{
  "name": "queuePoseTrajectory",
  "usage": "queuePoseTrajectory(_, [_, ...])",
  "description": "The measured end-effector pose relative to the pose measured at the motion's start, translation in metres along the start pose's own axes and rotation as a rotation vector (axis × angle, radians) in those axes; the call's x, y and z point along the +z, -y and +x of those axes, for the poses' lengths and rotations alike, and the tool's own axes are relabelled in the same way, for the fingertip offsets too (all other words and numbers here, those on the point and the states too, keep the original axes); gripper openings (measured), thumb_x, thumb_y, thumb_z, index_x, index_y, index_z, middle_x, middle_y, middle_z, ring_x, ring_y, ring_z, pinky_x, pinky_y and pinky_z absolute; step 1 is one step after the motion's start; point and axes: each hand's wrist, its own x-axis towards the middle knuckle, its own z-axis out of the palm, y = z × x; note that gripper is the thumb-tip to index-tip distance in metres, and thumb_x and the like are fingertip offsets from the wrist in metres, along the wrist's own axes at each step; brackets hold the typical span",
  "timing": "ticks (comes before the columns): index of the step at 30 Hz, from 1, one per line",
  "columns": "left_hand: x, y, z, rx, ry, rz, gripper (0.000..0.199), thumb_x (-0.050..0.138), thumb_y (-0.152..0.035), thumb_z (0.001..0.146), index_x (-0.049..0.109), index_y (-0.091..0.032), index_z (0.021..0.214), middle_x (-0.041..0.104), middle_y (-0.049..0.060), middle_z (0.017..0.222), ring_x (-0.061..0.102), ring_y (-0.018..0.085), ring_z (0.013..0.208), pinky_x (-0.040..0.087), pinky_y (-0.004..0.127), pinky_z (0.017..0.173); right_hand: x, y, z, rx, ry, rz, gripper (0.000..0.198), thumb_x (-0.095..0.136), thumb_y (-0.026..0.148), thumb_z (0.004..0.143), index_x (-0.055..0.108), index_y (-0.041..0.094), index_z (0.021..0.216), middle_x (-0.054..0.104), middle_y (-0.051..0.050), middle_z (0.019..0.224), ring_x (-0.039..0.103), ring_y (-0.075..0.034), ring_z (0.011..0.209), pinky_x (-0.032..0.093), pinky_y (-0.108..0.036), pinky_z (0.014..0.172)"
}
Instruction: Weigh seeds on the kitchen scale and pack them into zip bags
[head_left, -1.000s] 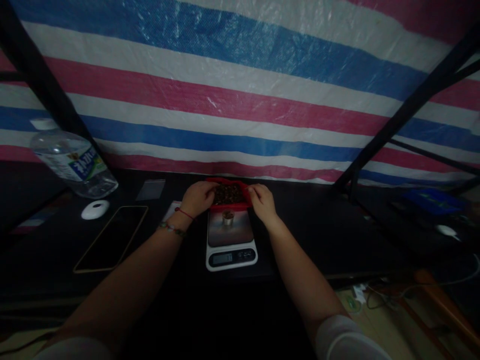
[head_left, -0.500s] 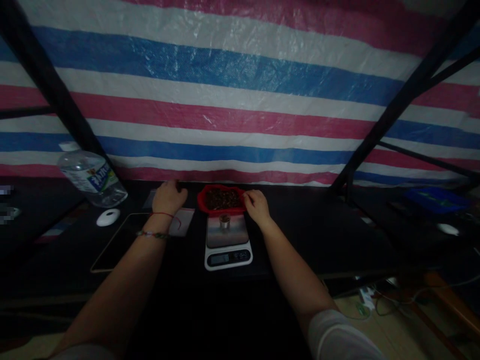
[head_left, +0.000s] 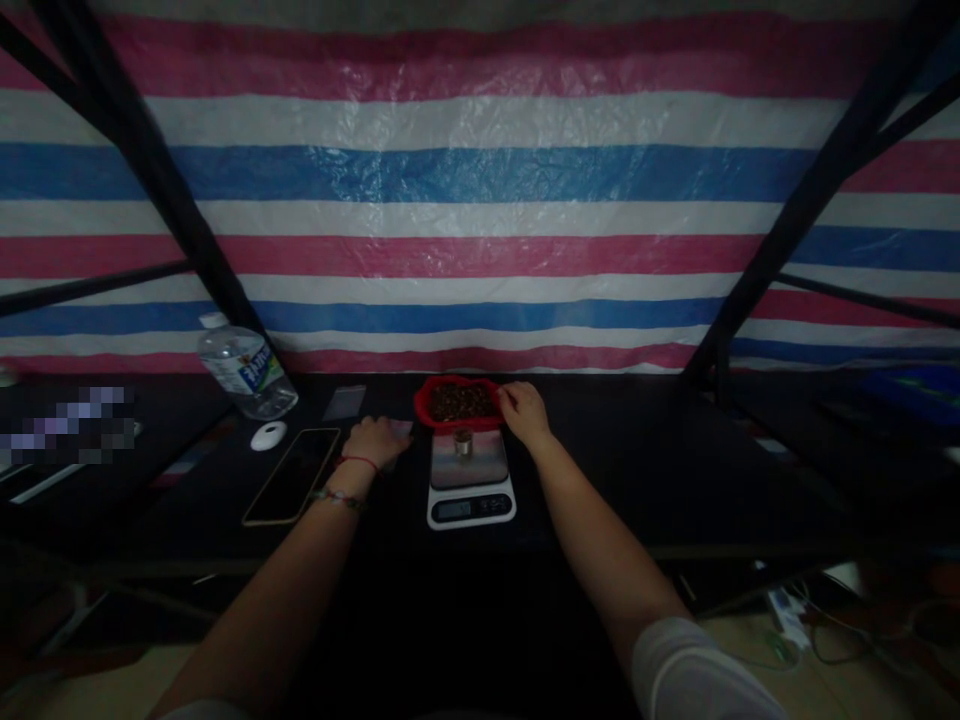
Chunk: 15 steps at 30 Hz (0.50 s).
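Now your right hand [head_left: 524, 410] pinches the right rim of the red tray [head_left: 423, 404], mid-frame, just above the scale [head_left: 472, 508] bearing a cup [head_left: 463, 446]; your left hand [head_left: 372, 442], left of centre, covers a bag [head_left: 401, 430], its grip impossible to tell.

Left hand [head_left: 373, 443] has left red tray [head_left: 422, 407]; now over packet [head_left: 403, 429].

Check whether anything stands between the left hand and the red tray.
Nothing tall does: only a flat plastic bag, partly covered by the left hand, pokes out toward the red tray. The right hand is at the tray's opposite rim.
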Motion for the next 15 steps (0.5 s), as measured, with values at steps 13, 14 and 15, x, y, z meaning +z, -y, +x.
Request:
queuePoseTrajectory(13, [-0.008, 0.016, 0.004, 0.101, -0.123, -0.181, 0.073, 0.053, -0.050, 0.078, 0.041, -0.010, 0.138, 0.049, 0.020, 0.139, 0.047, 0.033, 0.128, 0.040, 0.040, 0.103, 0.000, 0.009, 0.000, -0.034, 0.001, 0.013, 0.024, 0.047, 0.025, 0.091, 0.069, 0.017, 0.085, 0.067, -0.007, 0.080, 0.058, -0.020, 0.079, 0.044, -0.033, 0.079])
queuePoseTrajectory(14, [-0.012, 0.015, 0.003, 0.114, -0.170, -0.190, 0.071, 0.054, -0.047, 0.077, 0.041, -0.010, 0.137, 0.050, 0.020, 0.137, 0.048, 0.032, 0.127, 0.040, 0.040, 0.103, 0.000, 0.011, 0.000, -0.034, -0.002, 0.024, 0.024, 0.047, 0.025, 0.091, 0.069, 0.017, 0.085, 0.067, -0.007, 0.080, 0.058, -0.020, 0.079, 0.044, -0.033, 0.079])
queuePoseTrajectory(15, [-0.016, 0.013, 0.001, 0.137, -0.236, -0.196, 0.070, 0.055, -0.044, 0.077, 0.042, -0.010, 0.136, 0.051, 0.019, 0.136, 0.048, 0.031, 0.126, 0.039, 0.040, 0.104, 0.000, 0.013, 0.000, -0.034, -0.008, 0.042, 0.024, 0.047, 0.024, 0.091, 0.069, 0.017, 0.086, 0.067, -0.008, 0.081, 0.058, -0.020, 0.079, 0.044, -0.033, 0.079])
